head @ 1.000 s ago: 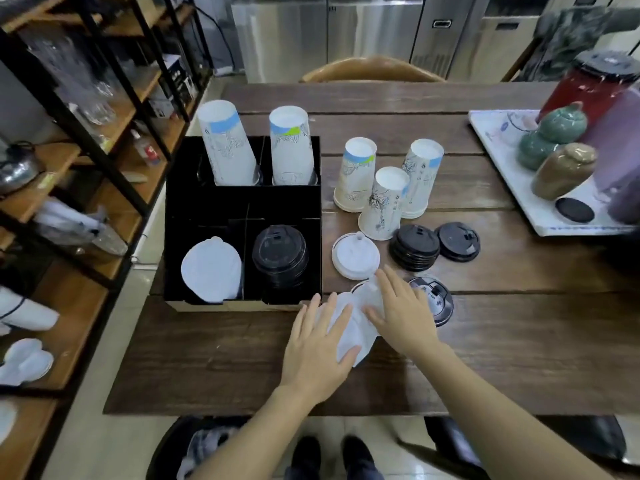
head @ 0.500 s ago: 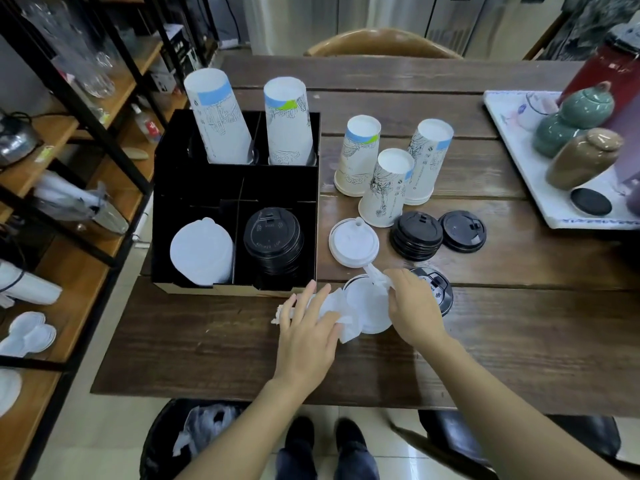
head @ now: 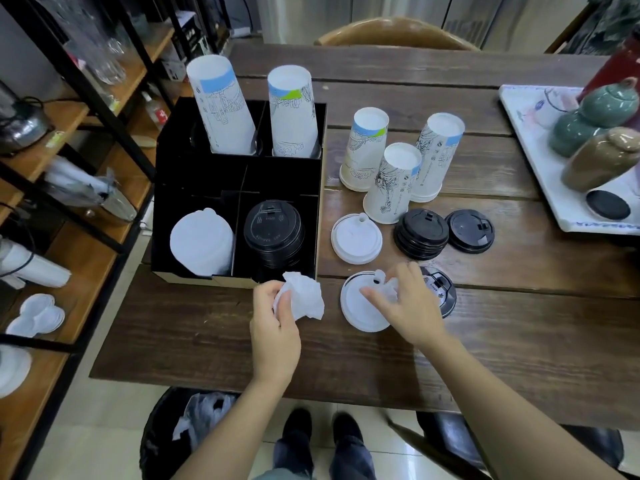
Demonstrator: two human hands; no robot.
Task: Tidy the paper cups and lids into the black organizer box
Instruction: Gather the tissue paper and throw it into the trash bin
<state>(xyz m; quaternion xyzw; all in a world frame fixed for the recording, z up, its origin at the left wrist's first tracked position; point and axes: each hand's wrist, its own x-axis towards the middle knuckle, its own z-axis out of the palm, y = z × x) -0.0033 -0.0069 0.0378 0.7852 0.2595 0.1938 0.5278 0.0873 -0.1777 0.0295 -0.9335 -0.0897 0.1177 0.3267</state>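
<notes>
The black organizer box (head: pixel 194 174) holds two upside-down cup stacks (head: pixel 221 109) at the back, white lids (head: pixel 201 240) front left and black lids (head: pixel 273 233) front right. Three paper cups (head: pixel 394 181) stand upside down on the table to its right. In front of them lie a white lid (head: pixel 356 239), a black lid stack (head: pixel 420 233) and a single black lid (head: pixel 469 230). My left hand (head: pixel 275 330) is shut on a crumpled white tissue (head: pixel 303 296). My right hand (head: pixel 405 303) rests fingers on a second white lid (head: pixel 358 306), partly covering another black lid (head: pixel 441 289).
A white tray (head: pixel 540 161) with ceramic jars and a dark coaster sits at the right. Wooden shelves (head: pixel 79 258) with kitchenware stand left of the table. A bin with a plastic liner (head: pixel 194 420) is under the table's front edge, beside my feet.
My left hand has gathered the flat white tissue off the table into a crumpled ball and lifted it left. My right hand stayed on the white lid, which is now uncovered.
</notes>
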